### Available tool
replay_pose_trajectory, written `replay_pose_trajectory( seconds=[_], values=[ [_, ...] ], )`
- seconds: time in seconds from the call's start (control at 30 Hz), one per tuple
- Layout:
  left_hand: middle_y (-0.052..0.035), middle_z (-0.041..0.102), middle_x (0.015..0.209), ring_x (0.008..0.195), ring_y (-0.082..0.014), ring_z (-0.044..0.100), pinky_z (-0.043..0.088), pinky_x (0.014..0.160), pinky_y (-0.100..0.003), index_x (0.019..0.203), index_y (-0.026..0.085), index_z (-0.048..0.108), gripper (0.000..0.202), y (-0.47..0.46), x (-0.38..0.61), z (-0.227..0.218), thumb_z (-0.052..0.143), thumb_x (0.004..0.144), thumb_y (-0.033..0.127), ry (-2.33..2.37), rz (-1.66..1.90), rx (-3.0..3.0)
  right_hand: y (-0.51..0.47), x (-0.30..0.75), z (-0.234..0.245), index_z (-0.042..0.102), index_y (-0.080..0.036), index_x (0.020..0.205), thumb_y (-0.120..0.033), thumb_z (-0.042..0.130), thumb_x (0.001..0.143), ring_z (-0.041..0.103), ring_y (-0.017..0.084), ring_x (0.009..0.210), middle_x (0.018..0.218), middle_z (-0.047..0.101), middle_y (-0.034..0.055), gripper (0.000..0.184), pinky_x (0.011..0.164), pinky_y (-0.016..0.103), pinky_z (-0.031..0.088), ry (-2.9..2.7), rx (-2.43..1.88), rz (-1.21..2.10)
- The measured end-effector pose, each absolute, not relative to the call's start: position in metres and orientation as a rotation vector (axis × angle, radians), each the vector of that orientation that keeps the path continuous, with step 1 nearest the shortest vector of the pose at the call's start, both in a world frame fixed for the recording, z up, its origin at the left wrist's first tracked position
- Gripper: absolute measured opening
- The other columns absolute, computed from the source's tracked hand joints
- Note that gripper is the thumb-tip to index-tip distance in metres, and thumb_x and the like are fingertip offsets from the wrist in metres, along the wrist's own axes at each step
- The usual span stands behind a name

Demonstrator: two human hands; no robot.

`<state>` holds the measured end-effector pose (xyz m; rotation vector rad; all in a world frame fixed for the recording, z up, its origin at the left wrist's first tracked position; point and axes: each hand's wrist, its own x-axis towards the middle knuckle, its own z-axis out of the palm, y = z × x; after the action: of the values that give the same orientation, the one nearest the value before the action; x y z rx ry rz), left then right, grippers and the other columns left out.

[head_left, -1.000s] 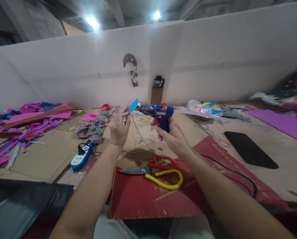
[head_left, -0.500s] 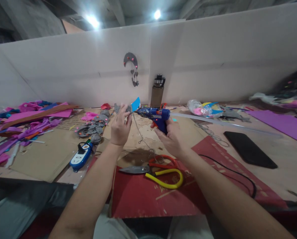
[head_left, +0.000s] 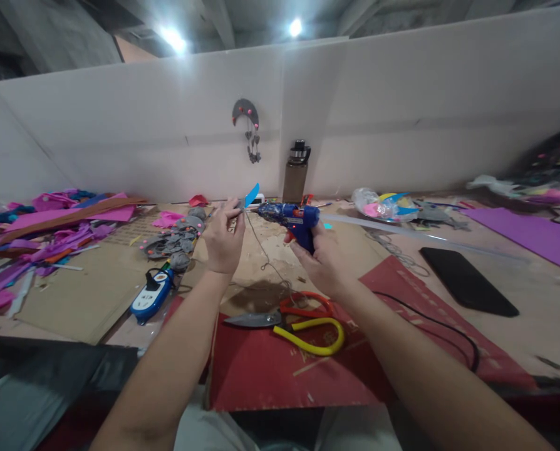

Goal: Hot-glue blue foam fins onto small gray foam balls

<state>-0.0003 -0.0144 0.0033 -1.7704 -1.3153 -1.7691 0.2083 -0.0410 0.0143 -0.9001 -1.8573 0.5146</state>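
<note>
My right hand [head_left: 320, 257] is wrapped around the grip of a blue hot glue gun [head_left: 299, 216], with a long clear glue stick [head_left: 378, 222] running out of its back. The nozzle points left, close to the fingertips of my left hand [head_left: 224, 241]. That hand pinches a small grey felt piece [head_left: 240, 205], mostly hidden by the fingers. A bright blue strip [head_left: 252, 195] sticks up beside it. Grey string [head_left: 262, 250] hangs from there down to the table. Below both hands, scissors [head_left: 254, 320] with one red and one yellow handle lie on red cardboard [head_left: 280, 382].
Left are a blue-and-white power strip [head_left: 151, 299], grey felt pieces [head_left: 167, 241] and a heap of purple and pink scraps [head_left: 68, 232]. A bottle [head_left: 295, 175] stands behind; a black phone [head_left: 468, 280] and purple sheet [head_left: 528, 235] lie right. A grey moon ornament [head_left: 246, 113] hangs on the partition.
My left hand has shifted slightly left and turned, so the blue strip looks narrower and less of the grey felt shows. The glue gun stays almost in place.
</note>
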Motion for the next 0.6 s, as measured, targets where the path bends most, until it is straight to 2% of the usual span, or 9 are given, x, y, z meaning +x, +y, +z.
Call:
replay_pose_trajectory(
  seconds=[0.2, 0.6],
  values=[
    [-0.0046, 0.069, 0.085, 0.081, -0.0146, 0.067, 0.053, 0.075, -0.028, 0.087, 0.018, 0.060, 0.013, -0.013, 0.008, 0.003, 0.061, 0.081, 0.030, -1.459, -1.998, -1.726, -0.041, 0.208, 0.013, 0.054, -0.021, 0.100, -0.021, 0.050, 0.082, 0.056, 0.017, 0.075, 0.087, 0.062, 0.0049, 0.018, 0.072, 0.031, 0.045, -1.853, -0.895, 0.510],
    [-0.0034, 0.067, 0.082, 0.077, -0.0146, 0.067, 0.056, 0.078, -0.033, 0.087, 0.018, 0.058, 0.020, -0.010, 0.016, 0.000, 0.065, 0.078, 0.034, -1.366, -2.520, -1.856, -0.039, 0.207, 0.011, 0.051, -0.021, 0.106, -0.023, 0.050, 0.084, 0.056, 0.017, 0.078, 0.092, 0.062, 0.0057, 0.023, 0.075, 0.033, 0.047, -1.829, -0.861, 0.560]
  ],
)
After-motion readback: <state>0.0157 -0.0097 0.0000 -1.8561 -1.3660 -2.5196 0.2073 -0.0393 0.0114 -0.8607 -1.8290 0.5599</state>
